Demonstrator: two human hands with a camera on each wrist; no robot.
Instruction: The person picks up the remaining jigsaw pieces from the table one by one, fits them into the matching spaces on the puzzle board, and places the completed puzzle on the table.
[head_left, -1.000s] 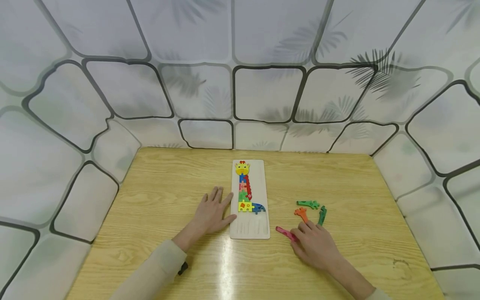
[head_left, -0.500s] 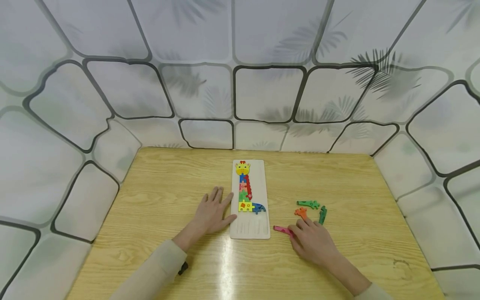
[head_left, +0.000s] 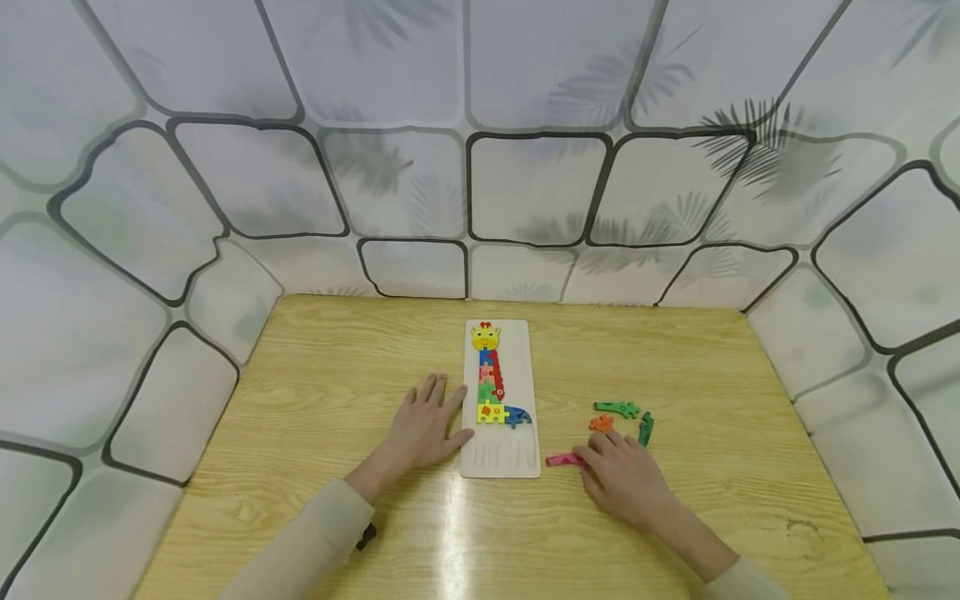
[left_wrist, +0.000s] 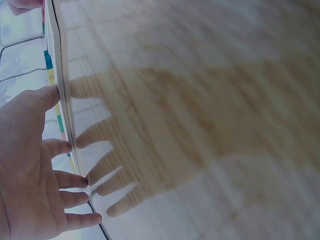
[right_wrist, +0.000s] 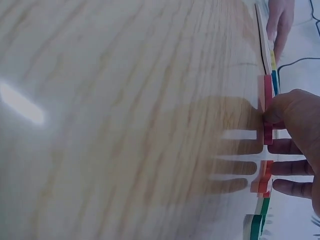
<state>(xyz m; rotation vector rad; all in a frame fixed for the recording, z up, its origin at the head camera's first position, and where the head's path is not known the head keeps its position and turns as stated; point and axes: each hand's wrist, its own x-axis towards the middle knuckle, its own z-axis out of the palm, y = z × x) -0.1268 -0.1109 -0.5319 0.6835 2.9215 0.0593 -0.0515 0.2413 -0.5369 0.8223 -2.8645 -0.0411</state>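
Right hand (head_left: 626,482) pinches the pink piece (head_left: 562,460) on the desk (head_left: 360,350), just beside the board (head_left: 519,358), whose left edge the left hand (head_left: 426,427) touches with fingers spread. On it the giraffe (head_left: 487,374) sits assembled down to its body, so the work looks over half done; the lower grooves (head_left: 498,454) are bare, and the orange piece (head_left: 601,424), light green piece (head_left: 617,409) and dark green piece (head_left: 646,429) lie loose.

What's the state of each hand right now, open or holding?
Left hand: open, thumb touching the edge of the puzzle board.
Right hand: closed, holding the pink piece.
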